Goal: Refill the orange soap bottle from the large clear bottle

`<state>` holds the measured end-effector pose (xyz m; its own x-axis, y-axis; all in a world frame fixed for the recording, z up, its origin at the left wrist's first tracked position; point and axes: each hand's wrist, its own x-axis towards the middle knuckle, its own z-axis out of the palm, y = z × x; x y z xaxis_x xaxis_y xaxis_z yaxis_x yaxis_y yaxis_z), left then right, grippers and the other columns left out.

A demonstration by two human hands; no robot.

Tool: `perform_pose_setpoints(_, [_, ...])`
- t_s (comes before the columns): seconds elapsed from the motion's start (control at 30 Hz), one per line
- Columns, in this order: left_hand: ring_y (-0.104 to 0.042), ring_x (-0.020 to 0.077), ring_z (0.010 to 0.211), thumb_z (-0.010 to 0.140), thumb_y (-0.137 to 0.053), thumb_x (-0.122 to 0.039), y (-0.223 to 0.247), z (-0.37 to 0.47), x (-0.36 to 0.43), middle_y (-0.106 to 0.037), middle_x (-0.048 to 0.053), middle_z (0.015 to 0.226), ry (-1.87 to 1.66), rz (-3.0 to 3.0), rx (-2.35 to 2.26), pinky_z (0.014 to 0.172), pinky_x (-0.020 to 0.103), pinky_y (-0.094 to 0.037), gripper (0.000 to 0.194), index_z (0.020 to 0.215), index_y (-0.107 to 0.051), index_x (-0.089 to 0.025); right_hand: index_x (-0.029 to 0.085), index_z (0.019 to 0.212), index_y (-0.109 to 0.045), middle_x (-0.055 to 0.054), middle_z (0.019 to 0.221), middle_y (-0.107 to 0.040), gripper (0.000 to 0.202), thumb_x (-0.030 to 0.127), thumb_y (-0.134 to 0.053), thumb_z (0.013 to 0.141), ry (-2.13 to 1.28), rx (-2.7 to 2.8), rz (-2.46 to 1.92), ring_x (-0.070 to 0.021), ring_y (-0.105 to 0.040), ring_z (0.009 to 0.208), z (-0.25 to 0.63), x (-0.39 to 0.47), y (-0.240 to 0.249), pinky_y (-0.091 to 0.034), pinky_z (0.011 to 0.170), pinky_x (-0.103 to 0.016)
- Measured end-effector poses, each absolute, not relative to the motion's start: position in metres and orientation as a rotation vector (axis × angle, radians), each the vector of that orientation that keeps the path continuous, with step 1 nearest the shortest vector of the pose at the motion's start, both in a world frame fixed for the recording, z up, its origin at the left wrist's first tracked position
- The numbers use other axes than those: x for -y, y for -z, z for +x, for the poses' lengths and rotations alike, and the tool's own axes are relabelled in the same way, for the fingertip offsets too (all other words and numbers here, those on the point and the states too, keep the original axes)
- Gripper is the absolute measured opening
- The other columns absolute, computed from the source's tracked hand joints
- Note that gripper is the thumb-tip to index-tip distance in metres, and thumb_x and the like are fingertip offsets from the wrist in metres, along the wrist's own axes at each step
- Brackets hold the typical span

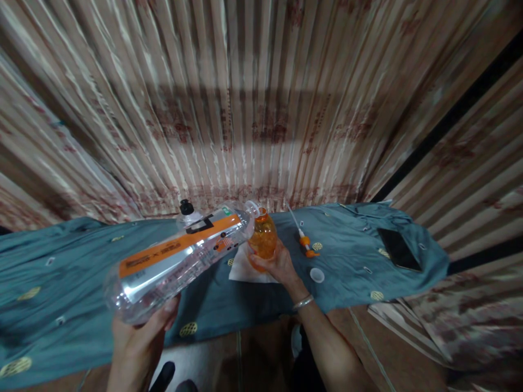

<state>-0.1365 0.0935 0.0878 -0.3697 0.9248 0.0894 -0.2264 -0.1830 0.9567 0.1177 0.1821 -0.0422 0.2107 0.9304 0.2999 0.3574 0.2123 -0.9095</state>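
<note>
My left hand (149, 324) grips the lower end of a large clear plastic bottle (183, 256) with an orange and silver label. The bottle is tilted, its open neck at the mouth of a small orange translucent bottle (263, 239). My right hand (278, 264) is wrapped round that orange bottle, which stands roughly upright over a white tissue (249, 267). To its right lies an orange pump top (307, 246) with a long thin tube. Near my right wrist is a white cap (317, 275). I cannot make out liquid passing between the necks.
A blue-green patterned cloth (351, 283) covers the narrow table. Behind the clear bottle stands a bottle with a black top (187, 208). A dark phone (399, 249) lies at the right end. Pleated curtains (261, 109) hang behind and at the sides.
</note>
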Motion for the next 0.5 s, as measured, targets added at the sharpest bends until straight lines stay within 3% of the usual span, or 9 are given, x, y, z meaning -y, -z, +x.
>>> perform_pose_setpoints(0.27, [-0.039,0.0076,0.050,0.056,-0.102,-0.035,-0.0844,-0.1408,-0.0960,-0.059,-0.006,0.067,-1.686,0.991,-1.118,0.042,0.020,-0.030,0.059,0.108,-0.076,-0.022,0.025,0.129,-0.074,-0.011,0.131,-0.084,0.067,0.040,-0.096,0.068,-0.664,1.339,-1.358,-0.0347,-0.080,0.122,0.1167,-0.1808,0.0416,-0.064,0.112,-0.052])
perform_pose_setpoints(0.5, [-0.040,0.0095,0.054,0.051,-0.104,-0.033,-0.0872,-0.1395,-0.0922,-0.060,-0.007,0.070,-1.678,0.915,-1.187,0.045,0.022,-0.032,0.071,0.116,-0.077,-0.025,0.025,0.130,-0.075,-0.011,0.129,-0.084,0.068,0.040,-0.097,0.067,-0.648,1.323,-1.374,-0.0360,-0.081,0.121,0.1163,-0.1794,0.0373,-0.066,0.110,-0.053])
